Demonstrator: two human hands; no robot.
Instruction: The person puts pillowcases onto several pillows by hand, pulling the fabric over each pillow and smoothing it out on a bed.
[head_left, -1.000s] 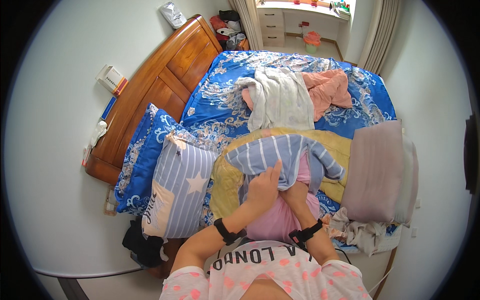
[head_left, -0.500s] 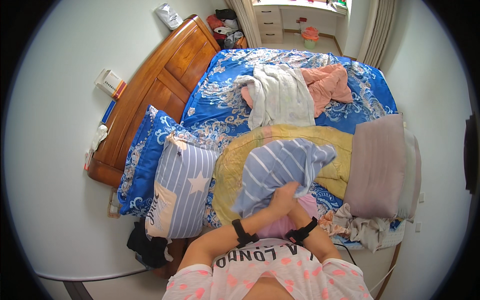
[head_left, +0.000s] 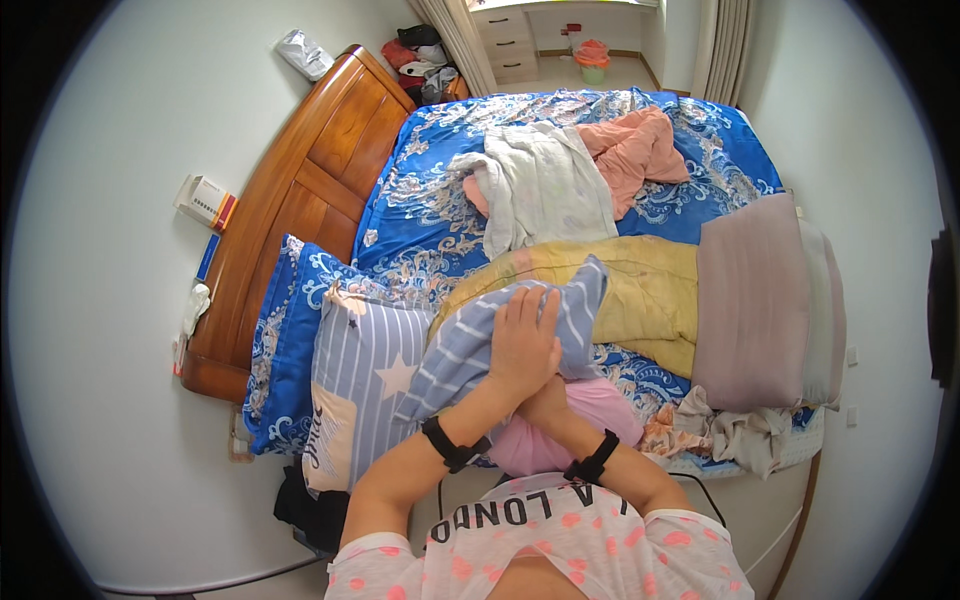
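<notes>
A blue cloth with white stripes (head_left: 465,345) is bunched up in front of me, above the near side of the bed. My left hand (head_left: 525,340) lies over it with the fingers stretched out along the fabric. Crossed beneath, my right hand (head_left: 545,402) grips the bunched lower part of the cloth; its fingers are mostly hidden by the left hand and the fabric. A smooth pink bundle (head_left: 600,405) lies just under my wrists. Behind the striped cloth spreads a yellow quilt (head_left: 645,300).
At left, a striped pillow with a star (head_left: 375,400) leans by a blue patterned pillow (head_left: 275,400) and the wooden headboard (head_left: 300,210). A mauve cushion (head_left: 750,300) stands at right. White cloth (head_left: 550,190) and salmon cloth (head_left: 640,155) lie farther back on the bed.
The striped cloth has moved left and is gathered closer. My left hand has shifted left and upward, its fingers now extended over the fabric. More of the pink bundle shows.
</notes>
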